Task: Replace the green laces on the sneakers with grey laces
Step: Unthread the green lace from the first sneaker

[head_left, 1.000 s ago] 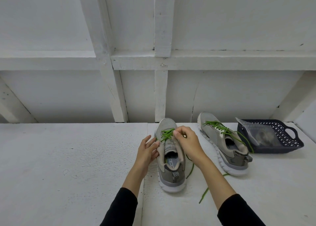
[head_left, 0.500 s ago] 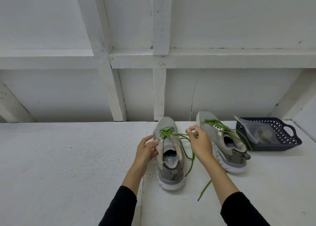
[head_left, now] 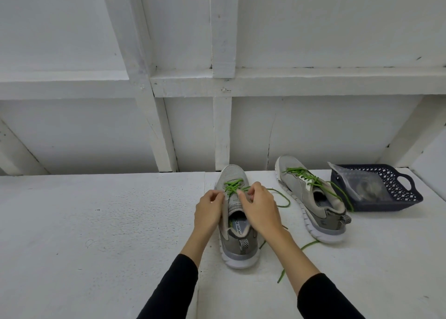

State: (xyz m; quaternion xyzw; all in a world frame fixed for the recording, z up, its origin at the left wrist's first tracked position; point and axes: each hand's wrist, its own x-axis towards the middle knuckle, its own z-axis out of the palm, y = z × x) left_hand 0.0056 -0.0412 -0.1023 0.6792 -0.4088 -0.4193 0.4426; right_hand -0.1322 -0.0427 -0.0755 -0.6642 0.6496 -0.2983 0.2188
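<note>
Two hands work on the near sneaker [head_left: 237,224] on the counter [head_left: 96,222]. The right hand [head_left: 259,207] pinches the green lace [head_left: 233,186]; the left hand [head_left: 208,210] holds the shoe's side with curled fingers. Unlacing is under way. Next, I think, pull another crossing free.

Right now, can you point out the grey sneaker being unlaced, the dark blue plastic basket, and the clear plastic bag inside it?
Grey sneaker being unlaced [head_left: 241,246]: head view, on its heel.
Dark blue plastic basket [head_left: 395,204]: head view, on its near wall.
Clear plastic bag [head_left: 362,186]: head view, on its middle.
</note>
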